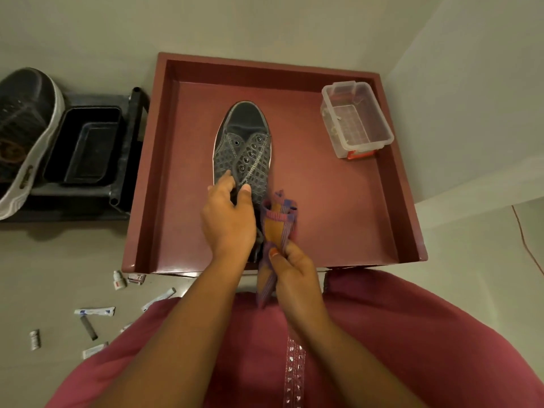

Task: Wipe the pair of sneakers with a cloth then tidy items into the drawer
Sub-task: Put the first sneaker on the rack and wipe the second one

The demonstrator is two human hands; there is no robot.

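Observation:
A dark grey sneaker (243,142) lies in the open maroon drawer (338,201), its toe pointing away from me. My left hand (228,216) grips its tongue and collar near the heel. Beside the sneaker's heel on the right, my right hand (294,269) holds an orange and purple striped cloth (278,228), which touches the shoe's side. The second sneaker (26,134) rests tilted at the far left on a black rack, its white sole edge showing.
A clear plastic box (356,119) sits in the drawer's far right corner. A black tray (85,145) stands on the rack to the left of the drawer. Several small tubes, bottles and packets (94,312) lie scattered on the floor at lower left. A white wall rises at right.

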